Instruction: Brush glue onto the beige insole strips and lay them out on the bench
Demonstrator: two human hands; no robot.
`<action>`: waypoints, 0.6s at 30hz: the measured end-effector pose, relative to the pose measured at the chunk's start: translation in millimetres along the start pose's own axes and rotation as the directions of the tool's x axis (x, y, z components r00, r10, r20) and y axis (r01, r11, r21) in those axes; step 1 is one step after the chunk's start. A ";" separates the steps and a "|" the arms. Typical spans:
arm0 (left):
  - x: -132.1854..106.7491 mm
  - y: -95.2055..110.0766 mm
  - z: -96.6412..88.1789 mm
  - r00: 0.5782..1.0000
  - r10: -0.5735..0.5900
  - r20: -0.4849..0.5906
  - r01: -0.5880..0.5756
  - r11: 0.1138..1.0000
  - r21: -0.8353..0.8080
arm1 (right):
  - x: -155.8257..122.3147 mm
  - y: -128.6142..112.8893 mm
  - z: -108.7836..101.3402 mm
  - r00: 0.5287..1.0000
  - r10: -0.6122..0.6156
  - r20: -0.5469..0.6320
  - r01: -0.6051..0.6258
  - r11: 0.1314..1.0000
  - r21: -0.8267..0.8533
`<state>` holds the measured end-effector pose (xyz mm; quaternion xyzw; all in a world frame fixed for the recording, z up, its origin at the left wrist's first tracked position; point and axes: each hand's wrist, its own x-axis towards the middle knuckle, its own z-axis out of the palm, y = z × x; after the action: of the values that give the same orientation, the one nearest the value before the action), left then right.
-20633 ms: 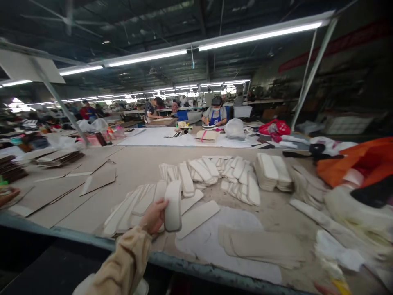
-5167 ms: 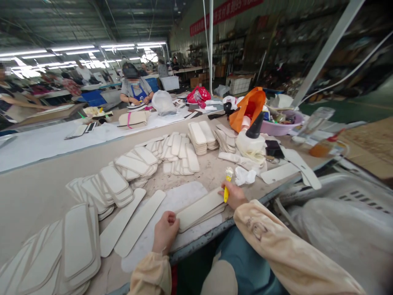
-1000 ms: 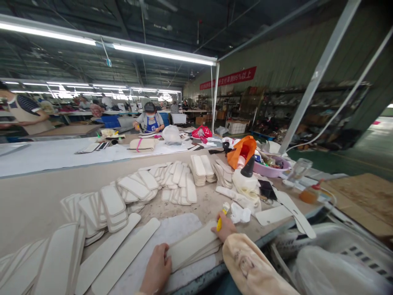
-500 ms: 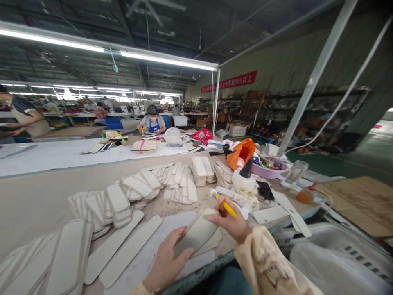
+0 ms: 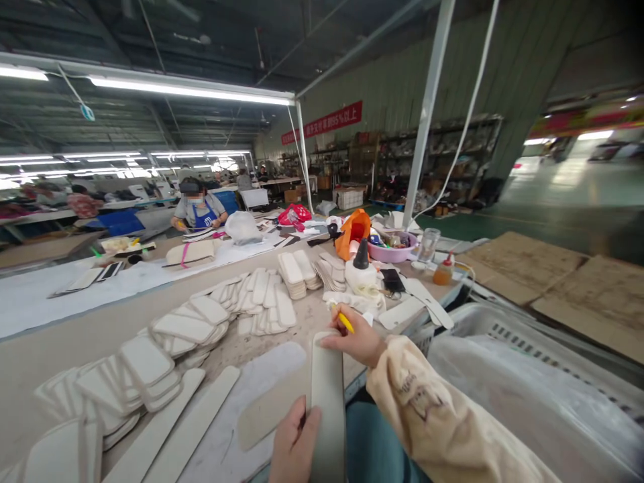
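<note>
In the head view, a long pale strip (image 5: 327, 389) with rounded ends is held upright near the table's front edge. My left hand (image 5: 296, 439) grips its lower left side, thumb on the face. My right hand (image 5: 356, 341) pinches its top end between thumb and fingers. Tucked in that same hand is a yellow-handled tool (image 5: 346, 323), its pale tip pointing up and left. Another beige strip (image 5: 272, 408) lies flat to the left, over a white sheet (image 5: 221, 439). Two longer strips (image 5: 196, 424) rest left of the sheet.
Piles of similar pale pieces (image 5: 145, 365) spread along the table, with stacks (image 5: 292, 274) further back. A white bottle with black nozzle (image 5: 360, 274), orange bag (image 5: 353, 231) and purple basin (image 5: 395, 249) stand at the right. A plastic-lined basket (image 5: 503, 335) sits right. A co-worker (image 5: 198, 206) sits opposite.
The view has swung to the right. The strip in my hands has turned from slanted to nearly upright, its lower end drawn toward me. A flat strip now shows more fully on the left.
</note>
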<state>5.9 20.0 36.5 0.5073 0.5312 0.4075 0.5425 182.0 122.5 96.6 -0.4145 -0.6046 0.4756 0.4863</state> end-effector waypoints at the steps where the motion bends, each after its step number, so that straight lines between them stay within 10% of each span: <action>1: -0.3 1.1 2.2 1.000 -0.006 -0.017 0.006 1.000 0.008 | -0.6 0.4 -1.8 1.000 0.002 0.009 -0.002 1.000 0.013; 18: -1.8 13.4 18.1 1.000 0.030 -0.002 -0.030 0.997 0.074 | -0.5 6.4 -15.1 0.998 -0.060 -0.002 0.059 0.987 -0.147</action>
<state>24.9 18.1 48.6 0.5344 0.5390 0.3966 0.5163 197.2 126.0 91.4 -0.4323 -0.6486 0.4138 0.4704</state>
